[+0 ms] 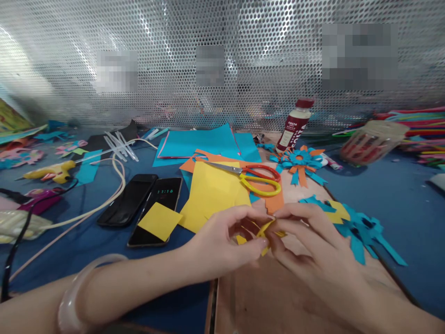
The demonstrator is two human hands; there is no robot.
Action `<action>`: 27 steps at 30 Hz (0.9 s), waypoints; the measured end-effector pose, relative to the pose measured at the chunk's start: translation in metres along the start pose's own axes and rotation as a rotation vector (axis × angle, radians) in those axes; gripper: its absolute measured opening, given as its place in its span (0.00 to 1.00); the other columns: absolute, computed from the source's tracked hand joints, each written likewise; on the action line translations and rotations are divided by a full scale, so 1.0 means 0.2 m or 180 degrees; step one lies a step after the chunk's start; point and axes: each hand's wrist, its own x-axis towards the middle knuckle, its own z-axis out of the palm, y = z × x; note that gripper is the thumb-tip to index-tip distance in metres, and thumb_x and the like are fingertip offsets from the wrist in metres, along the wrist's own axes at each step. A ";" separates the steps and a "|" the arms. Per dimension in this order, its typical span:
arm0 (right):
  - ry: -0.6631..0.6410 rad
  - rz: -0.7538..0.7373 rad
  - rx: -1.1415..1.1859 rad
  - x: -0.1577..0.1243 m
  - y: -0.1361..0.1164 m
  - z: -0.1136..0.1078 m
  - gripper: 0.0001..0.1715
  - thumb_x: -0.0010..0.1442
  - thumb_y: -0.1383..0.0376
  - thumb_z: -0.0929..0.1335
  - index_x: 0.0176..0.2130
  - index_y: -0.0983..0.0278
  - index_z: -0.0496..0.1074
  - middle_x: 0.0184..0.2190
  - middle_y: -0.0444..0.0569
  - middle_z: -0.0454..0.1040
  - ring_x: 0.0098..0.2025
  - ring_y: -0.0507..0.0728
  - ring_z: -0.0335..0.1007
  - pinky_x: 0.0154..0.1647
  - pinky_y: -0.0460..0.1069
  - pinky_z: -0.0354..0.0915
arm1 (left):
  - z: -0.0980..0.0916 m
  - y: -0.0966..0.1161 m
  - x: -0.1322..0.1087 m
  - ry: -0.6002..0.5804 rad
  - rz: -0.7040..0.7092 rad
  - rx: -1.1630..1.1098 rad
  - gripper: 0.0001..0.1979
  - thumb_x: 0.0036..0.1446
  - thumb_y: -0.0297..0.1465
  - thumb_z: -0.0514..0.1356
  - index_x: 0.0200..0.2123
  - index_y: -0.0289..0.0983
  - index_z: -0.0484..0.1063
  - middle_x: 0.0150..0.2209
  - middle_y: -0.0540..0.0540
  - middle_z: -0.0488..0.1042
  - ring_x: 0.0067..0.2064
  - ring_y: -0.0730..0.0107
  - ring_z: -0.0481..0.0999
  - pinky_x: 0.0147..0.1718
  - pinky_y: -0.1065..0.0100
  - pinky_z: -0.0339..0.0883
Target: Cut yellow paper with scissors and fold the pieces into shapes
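Both my hands meet at the middle of the view over the wooden part of the table. Between their fingertips is a small folded piece of yellow paper [266, 228], partly covered by the fingers. My left hand [231, 239] pinches it from the left; my right hand [309, 243] grips its right side. Just beyond my hands lie scissors [262, 180] with red and yellow handles, resting on yellow sheets [212, 190]. A yellow paper square [160, 221] lies on a phone [149, 239] beside my left forearm.
A second phone [127, 200], a yellow glue gun [52, 174] and its cable are at left. Blue sheets [198, 141] lie behind. A tilted bottle [295, 125], paper flowers [301, 162], blue cut paper [361, 227] and a jar [371, 144] are at right. Perforated metal stands at the back.
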 end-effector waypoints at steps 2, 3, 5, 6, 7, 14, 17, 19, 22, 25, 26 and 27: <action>-0.0006 0.0116 0.0092 0.00 0.00 0.00 0.11 0.55 0.74 0.65 0.37 0.60 0.65 0.39 0.49 0.65 0.42 0.56 0.66 0.38 0.51 0.67 | -0.01 -0.01 0.00 -0.0007 0.0004 0.0034 0.13 0.51 0.26 0.59 0.43 0.35 0.68 0.36 0.46 0.71 0.35 0.73 0.70 0.33 0.71 0.66; 0.0013 0.0155 0.0151 0.01 0.00 -0.01 0.10 0.55 0.73 0.64 0.37 0.60 0.66 0.39 0.49 0.65 0.41 0.56 0.67 0.37 0.50 0.68 | -0.01 -0.01 0.00 0.0009 0.0023 0.0060 0.14 0.51 0.26 0.59 0.43 0.35 0.68 0.36 0.45 0.71 0.35 0.72 0.70 0.34 0.71 0.66; 0.0045 0.0189 0.0259 0.01 0.00 -0.01 0.08 0.56 0.72 0.65 0.36 0.60 0.66 0.39 0.48 0.65 0.41 0.55 0.67 0.37 0.49 0.68 | -0.02 -0.02 0.01 0.0029 0.0086 0.0111 0.14 0.51 0.26 0.59 0.43 0.35 0.68 0.38 0.45 0.71 0.37 0.71 0.71 0.37 0.69 0.66; 0.0058 0.0197 0.0289 0.02 0.00 -0.01 0.07 0.56 0.72 0.66 0.35 0.60 0.66 0.38 0.48 0.65 0.40 0.54 0.67 0.37 0.48 0.68 | -0.03 -0.02 0.01 0.0032 0.0106 0.0121 0.14 0.52 0.26 0.59 0.43 0.35 0.69 0.38 0.45 0.72 0.37 0.71 0.71 0.37 0.69 0.66; 0.0060 0.0225 0.0305 0.02 0.01 -0.02 0.07 0.55 0.71 0.66 0.35 0.60 0.66 0.37 0.47 0.65 0.40 0.54 0.67 0.38 0.48 0.67 | -0.03 -0.02 0.02 0.0022 0.0110 0.0110 0.13 0.52 0.27 0.59 0.43 0.35 0.69 0.38 0.45 0.72 0.37 0.71 0.71 0.37 0.69 0.66; -0.0127 0.1256 0.1073 0.01 0.01 0.01 0.12 0.56 0.63 0.67 0.43 0.59 0.65 0.39 0.47 0.70 0.34 0.53 0.69 0.32 0.49 0.68 | -0.05 -0.02 0.03 -0.0027 0.0065 -0.0220 0.11 0.54 0.26 0.57 0.42 0.35 0.70 0.41 0.46 0.73 0.42 0.70 0.72 0.40 0.69 0.66; -0.0420 0.1329 0.0964 0.02 0.01 0.01 0.06 0.57 0.64 0.66 0.38 0.59 0.70 0.33 0.45 0.73 0.30 0.52 0.68 0.32 0.49 0.67 | -0.05 -0.01 0.03 0.0003 -0.0036 -0.0190 0.09 0.54 0.27 0.58 0.40 0.34 0.70 0.40 0.45 0.73 0.42 0.70 0.71 0.42 0.68 0.65; -0.0542 0.1424 0.0915 0.03 0.02 0.00 0.05 0.57 0.64 0.66 0.35 0.59 0.71 0.30 0.44 0.74 0.29 0.53 0.68 0.32 0.49 0.66 | -0.05 0.00 0.03 -0.0031 -0.0180 -0.0155 0.09 0.55 0.29 0.57 0.40 0.33 0.70 0.39 0.45 0.72 0.40 0.71 0.72 0.40 0.69 0.66; -0.0583 0.1674 0.1035 0.03 0.03 -0.01 0.07 0.58 0.60 0.65 0.36 0.60 0.72 0.32 0.45 0.75 0.32 0.54 0.70 0.33 0.50 0.67 | -0.06 0.02 0.04 -0.0070 -0.0309 -0.0043 0.11 0.57 0.32 0.55 0.41 0.33 0.70 0.37 0.46 0.72 0.35 0.73 0.71 0.37 0.70 0.66; -0.0585 0.1844 0.1216 0.03 0.03 -0.01 0.10 0.58 0.58 0.65 0.35 0.60 0.72 0.32 0.46 0.75 0.32 0.55 0.70 0.31 0.49 0.67 | -0.07 0.01 0.04 -0.0034 -0.0238 0.0061 0.12 0.58 0.34 0.55 0.42 0.33 0.70 0.37 0.46 0.72 0.33 0.75 0.72 0.35 0.71 0.67; -0.0591 0.1895 0.1253 0.03 0.03 -0.01 0.09 0.58 0.59 0.65 0.35 0.60 0.72 0.32 0.46 0.75 0.32 0.54 0.70 0.31 0.49 0.67 | -0.07 0.01 0.04 -0.0005 -0.0177 0.0104 0.12 0.58 0.34 0.54 0.43 0.34 0.69 0.38 0.45 0.72 0.34 0.74 0.72 0.36 0.70 0.67; -0.0613 0.1945 0.1283 0.04 0.03 -0.01 0.09 0.58 0.59 0.65 0.34 0.60 0.72 0.31 0.45 0.75 0.31 0.54 0.70 0.30 0.48 0.66 | -0.07 0.01 0.04 0.0027 -0.0100 0.0186 0.12 0.58 0.34 0.54 0.43 0.34 0.69 0.39 0.45 0.72 0.36 0.73 0.72 0.37 0.70 0.67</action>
